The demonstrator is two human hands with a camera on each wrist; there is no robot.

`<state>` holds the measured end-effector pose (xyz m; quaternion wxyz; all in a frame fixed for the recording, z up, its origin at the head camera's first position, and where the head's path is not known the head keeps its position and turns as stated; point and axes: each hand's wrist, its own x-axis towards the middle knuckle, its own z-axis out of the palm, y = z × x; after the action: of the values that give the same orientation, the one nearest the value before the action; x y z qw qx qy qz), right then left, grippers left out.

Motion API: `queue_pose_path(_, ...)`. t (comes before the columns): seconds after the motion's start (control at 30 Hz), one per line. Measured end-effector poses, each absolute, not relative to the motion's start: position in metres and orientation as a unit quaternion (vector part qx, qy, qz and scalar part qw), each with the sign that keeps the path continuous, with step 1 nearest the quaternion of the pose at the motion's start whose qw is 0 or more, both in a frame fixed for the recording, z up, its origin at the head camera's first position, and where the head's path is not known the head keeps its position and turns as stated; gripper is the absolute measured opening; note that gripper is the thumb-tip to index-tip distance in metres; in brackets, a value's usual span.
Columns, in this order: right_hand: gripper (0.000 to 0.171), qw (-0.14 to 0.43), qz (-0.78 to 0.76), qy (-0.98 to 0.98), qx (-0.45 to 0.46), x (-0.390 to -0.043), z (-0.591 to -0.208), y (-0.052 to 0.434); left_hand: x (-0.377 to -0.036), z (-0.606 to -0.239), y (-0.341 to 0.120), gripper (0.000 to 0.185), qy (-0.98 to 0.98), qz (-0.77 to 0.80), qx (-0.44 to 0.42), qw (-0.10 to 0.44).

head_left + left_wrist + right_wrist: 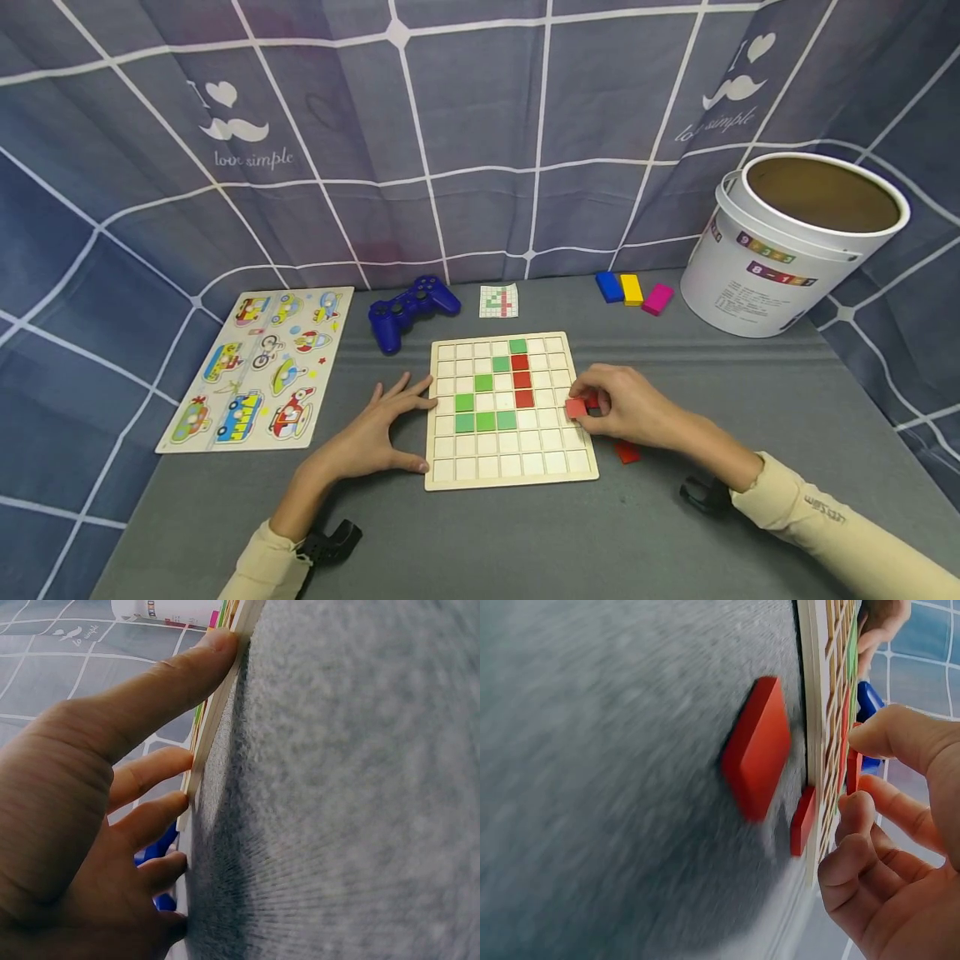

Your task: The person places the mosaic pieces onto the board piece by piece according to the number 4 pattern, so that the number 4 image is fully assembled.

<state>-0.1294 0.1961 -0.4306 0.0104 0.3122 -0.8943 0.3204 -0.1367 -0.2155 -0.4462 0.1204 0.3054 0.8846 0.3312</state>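
Cloth covers everything in the head view: a grey one on the table (675, 533), a blue one with a white grid hung behind as the wall (465, 108); on the grey lies a pale wooden grid board (501, 482) with green and red tiles already seated, its long axis running away from the person; the left hand (375, 433) lies flat, fingers spread and relaxed, fingertips against the board's left edge; the right hand (626, 408) pinches a small red tile (576, 407) between thumb and forefinger, over the board's right-hand column; a loose red piece (627, 452) lies on the cloth just beside the board, below that hand; only this view shows the vehicle puzzle (258, 371) at far left, the blue game controller (408, 310), the pattern card (498, 301), three coloured blocks (632, 290) and the white bucket (780, 250) at back right.

Left wrist view: the left hand's fingers (161, 686) lie straight along the board's thin edge (214, 720), holding nothing; the tiles' layout is hidden here.

Right wrist view: the board's edge (810, 712) shows side-on, two red pieces (757, 750) lie flat on the cloth beside it, the smaller touching it; the pinched tile (853, 771) stands nearly edge-on against the grid, the other fingers curled beneath.
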Motion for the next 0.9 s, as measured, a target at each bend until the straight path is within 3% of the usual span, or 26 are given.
queue_pose_path(0.9, 0.017, -0.014, 0.297, -0.886, 0.355, -0.140, -0.433, 0.135, -0.136, -0.447, -0.216, 0.088, 0.886, 0.330, 0.305, 0.119)
